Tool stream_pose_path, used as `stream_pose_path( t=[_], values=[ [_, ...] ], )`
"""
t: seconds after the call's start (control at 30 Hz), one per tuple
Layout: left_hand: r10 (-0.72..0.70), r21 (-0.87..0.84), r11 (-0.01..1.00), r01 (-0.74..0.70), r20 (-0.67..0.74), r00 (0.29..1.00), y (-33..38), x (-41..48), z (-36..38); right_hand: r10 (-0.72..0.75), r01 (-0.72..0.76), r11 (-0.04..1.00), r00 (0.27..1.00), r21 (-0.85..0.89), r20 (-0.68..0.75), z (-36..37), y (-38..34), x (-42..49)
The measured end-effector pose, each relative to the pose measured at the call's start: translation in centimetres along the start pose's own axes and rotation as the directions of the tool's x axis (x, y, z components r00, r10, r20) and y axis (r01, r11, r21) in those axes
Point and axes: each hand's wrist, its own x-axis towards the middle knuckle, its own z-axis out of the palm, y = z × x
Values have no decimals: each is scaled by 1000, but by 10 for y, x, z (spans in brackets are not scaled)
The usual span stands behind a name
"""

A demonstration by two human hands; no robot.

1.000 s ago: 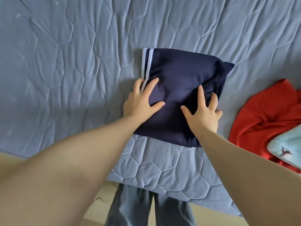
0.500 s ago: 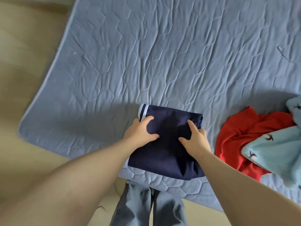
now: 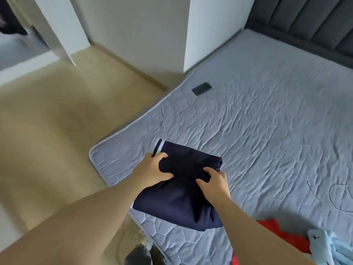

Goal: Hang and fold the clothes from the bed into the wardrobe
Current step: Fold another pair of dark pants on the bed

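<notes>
Head view: I see my left hand (image 3: 152, 168) and right hand (image 3: 214, 181) both gripping the folded navy garment (image 3: 183, 190) at lower centre, over the bed (image 3: 267, 121) corner; the wardrobe (image 3: 17, 31), possibly, blurs upper left.

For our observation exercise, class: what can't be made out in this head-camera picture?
Head view:
- Dark item, top left: blurred, cut by the left edge.
- Red garment: cut by the bottom edge, partly under the light blue garment.
- Navy garment: folded, its kind hidden.
</notes>
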Motion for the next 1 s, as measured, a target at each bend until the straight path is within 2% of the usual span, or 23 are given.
stream_pose_path(
  t=[0.23,0.53,1.0],
  values=[
    [-133,-96,989,112,-238,962,-40,-50,-119,-279,285,954,957,-87,80,17,-132,-13],
    [-318,-253,942,221,-465,826,-153,-113,-258,-553,580,812,800,-64,232,116,-307,-40],
    [-365,-319,925,204,-601,711,-325,-113,-467,-718,746,666,640,2,275,268,-552,-47]
  ],
)
